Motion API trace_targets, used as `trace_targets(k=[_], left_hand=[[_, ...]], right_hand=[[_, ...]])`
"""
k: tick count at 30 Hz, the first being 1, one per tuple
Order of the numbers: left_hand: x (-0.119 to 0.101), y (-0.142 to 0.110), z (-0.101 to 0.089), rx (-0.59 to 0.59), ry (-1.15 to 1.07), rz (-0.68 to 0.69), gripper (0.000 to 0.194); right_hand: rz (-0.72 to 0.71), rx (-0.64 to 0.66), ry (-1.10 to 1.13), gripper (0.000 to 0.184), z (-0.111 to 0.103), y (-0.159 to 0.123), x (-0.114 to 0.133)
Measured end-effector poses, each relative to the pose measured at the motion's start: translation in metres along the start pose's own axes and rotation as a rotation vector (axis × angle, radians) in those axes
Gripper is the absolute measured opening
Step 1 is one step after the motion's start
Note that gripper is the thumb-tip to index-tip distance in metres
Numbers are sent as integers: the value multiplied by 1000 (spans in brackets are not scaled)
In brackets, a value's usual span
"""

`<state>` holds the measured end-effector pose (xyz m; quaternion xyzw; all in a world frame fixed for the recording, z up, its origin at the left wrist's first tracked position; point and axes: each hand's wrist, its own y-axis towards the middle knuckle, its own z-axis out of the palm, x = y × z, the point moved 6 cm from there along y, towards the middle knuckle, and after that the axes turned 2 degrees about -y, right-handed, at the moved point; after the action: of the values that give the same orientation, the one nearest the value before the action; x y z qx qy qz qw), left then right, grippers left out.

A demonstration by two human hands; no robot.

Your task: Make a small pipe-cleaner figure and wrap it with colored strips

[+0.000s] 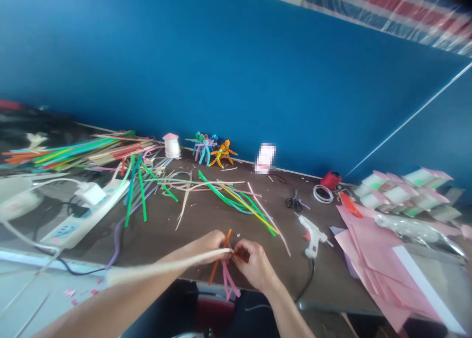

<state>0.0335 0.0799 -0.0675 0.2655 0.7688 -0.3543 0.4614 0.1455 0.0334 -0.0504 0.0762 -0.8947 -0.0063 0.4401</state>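
Near the front edge of the table, my left hand (212, 244) is closed around the joined middle of some pipe cleaners. An orange pipe cleaner (214, 270) sticks out above and below its fingers, and folded pink pipe cleaners (229, 281) hang down from it. My right hand (255, 263) touches the same bundle, its fingers pinched on a short orange-brown piece. A long white pipe cleaner (173, 265) runs from between both hands across my left forearm, blurred toward its free end. The exact twist at the fingertips is hidden.
Loose green pipe cleaners (221, 193) lie ahead, with a heap of coloured ones (92, 151) at left beside a power strip (84, 220). Small pipe-cleaner figures (204, 148) stand by the wall. Rightward are scissors (294, 200), a glue gun (313, 235) and pink sheets (372, 244).
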Motion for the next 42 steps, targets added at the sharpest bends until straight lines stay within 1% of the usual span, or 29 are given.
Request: trace_targets(k=[4, 7, 9, 14, 18, 20, 22, 26, 28, 33, 35, 38, 42], left_hand=[[-2, 0, -1, -32, -18, -27, 23], [-3, 0, 0, -18, -32, -41, 21], [-1, 0, 2, -10, -63, -52, 19], [6, 0, 5, 8, -200, -83, 16], [5, -2, 5, 11, -307, -117, 17], [3, -2, 5, 25, -336, -114, 20], [1, -1, 5, 13, -311, -84, 23], [1, 2, 1, -92, -156, -32, 25], [1, 2, 1, -118, -126, -20, 25], [4, 3, 1, -143, -105, -87, 19], [5, 4, 0, -165, -68, -91, 17], [7, 6, 2, -168, -44, -84, 17], [6, 7, 4, -159, -83, -45, 19]], right_hand=[[12, 31, 158, 10, 6, 0, -3], [3, 48, 202, 9, 9, 0, -4], [-21, 37, 148, 9, 8, -1, -4], [-99, 24, -71, 12, 6, -2, 2], [-132, 35, -151, 14, 2, -1, 6], [-139, 37, -167, 12, -1, 0, 7], [-136, 32, -171, 10, -4, 1, 7], [-142, 12, -188, 10, -7, 2, 7], [-168, -6, -221, 10, -7, 1, 10], [-297, -100, -430, 17, -12, -6, 32], [-326, -108, -489, 14, -11, -10, 40], [-366, -95, -489, 8, -7, -15, 44], [-379, -120, -407, 13, -4, -22, 41]])
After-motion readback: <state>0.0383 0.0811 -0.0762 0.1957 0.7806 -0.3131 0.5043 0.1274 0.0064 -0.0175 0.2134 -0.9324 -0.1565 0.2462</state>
